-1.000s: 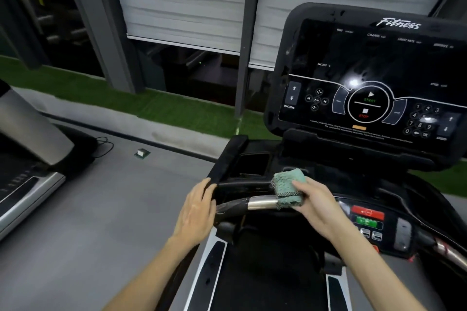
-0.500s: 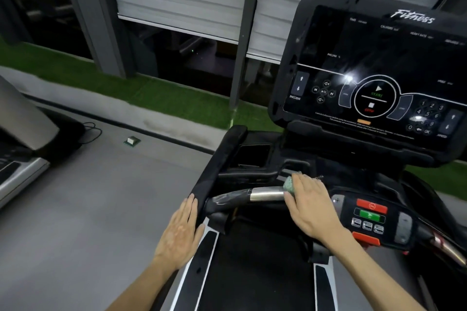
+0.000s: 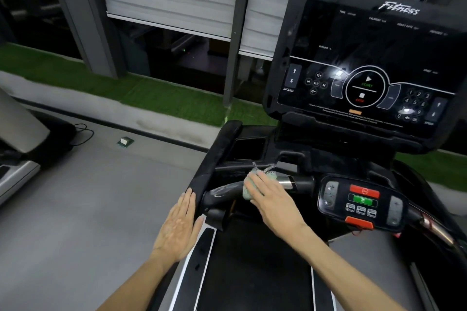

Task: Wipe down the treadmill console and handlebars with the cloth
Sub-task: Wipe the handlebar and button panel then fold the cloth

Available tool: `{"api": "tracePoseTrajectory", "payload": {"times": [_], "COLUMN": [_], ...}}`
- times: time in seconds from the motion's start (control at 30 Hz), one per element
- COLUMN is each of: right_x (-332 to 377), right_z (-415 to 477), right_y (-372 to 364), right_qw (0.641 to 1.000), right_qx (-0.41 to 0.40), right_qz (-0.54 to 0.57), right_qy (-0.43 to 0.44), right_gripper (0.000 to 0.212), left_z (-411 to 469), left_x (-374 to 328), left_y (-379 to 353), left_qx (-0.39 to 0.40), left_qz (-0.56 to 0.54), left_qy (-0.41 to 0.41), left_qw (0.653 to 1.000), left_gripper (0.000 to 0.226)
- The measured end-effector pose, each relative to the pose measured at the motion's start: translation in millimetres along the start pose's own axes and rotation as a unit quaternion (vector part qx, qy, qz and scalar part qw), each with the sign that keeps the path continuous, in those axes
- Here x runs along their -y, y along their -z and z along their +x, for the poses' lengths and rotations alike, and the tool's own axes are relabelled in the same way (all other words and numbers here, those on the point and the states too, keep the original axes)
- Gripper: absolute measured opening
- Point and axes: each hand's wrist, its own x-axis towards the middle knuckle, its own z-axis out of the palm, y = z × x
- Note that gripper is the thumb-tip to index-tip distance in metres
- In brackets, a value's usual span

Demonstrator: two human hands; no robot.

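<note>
Leftward off the steel sensor (image 3: 284, 182) my cloth (image 3: 246, 192) has slid along the handlebar (image 3: 222, 190) — right hand (image 3: 274, 201) presses it flat-fingered, left hand (image 3: 179, 227) open (idle beside the rail (image 3: 202, 177)). I'd guess the console (image 3: 366, 70) remains.

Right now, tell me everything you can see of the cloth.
The cloth is pale green, nubby-looking fabric, bunched into a wad on the handlebar, beside its silver section. The right hand lies over it with fingers flat, hiding most of it; a lighter, frayed-looking edge pokes out beyond the fingertips.
</note>
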Motion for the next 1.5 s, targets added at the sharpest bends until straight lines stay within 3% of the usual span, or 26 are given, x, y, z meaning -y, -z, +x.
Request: {"api": "tracePoseTrajectory", "payload": {"times": [0.17, 0.3, 0.4, 0.53, 0.67, 0.97, 1.07, 1.3, 1.5], "right_x": [-38, -36, -22, 25, 34, -40, -10, 81, 62], "right_z": [-29, -36, -15, 33, 47, 5, 26, 80, 65], "right_y": [16, 16, 13, -3, -8, 10, 1, -24, -13], "right_qw": [0.986, 0.981, 0.989, 1.000, 0.998, 0.991, 0.997, 0.996, 0.997], "right_qx": [-0.035, -0.031, -0.025, -0.003, -0.030, -0.044, -0.033, 0.081, 0.044], "right_qz": [0.004, 0.002, 0.005, 0.005, 0.044, 0.027, 0.010, -0.017, 0.012], "right_qy": [-0.165, -0.193, -0.146, -0.013, 0.014, -0.125, -0.069, 0.022, 0.065], "right_gripper": [0.079, 0.080, 0.068, 0.042, 0.030, 0.034, 0.038, 0.050, 0.055], "left_z": [2, 2, 2, 1, 1, 0, 1, 1, 0], "left_x": [1, 1, 1, 1, 2, -3, -5, -1, -1], "left_y": [-2, -2, 0, -1, 1, 4, 6, 2, 5], "left_qx": [-0.004, 0.010, 0.025, 0.022, 0.025, 0.026, 0.023, 0.024, 0.025], "left_qz": [0.002, 0.008, 0.020, 0.008, -0.011, -0.012, -0.013, -0.001, -0.001], "left_qy": [0.006, 0.013, 0.018, 0.011, 0.010, 0.013, 0.014, 0.013, 0.004], "left_qw": [1.000, 1.000, 0.999, 1.000, 1.000, 0.999, 1.000, 1.000, 1.000], "left_gripper": [0.092, 0.088, 0.081, 0.086, 0.090, 0.096, 0.098, 0.082, 0.085]}}
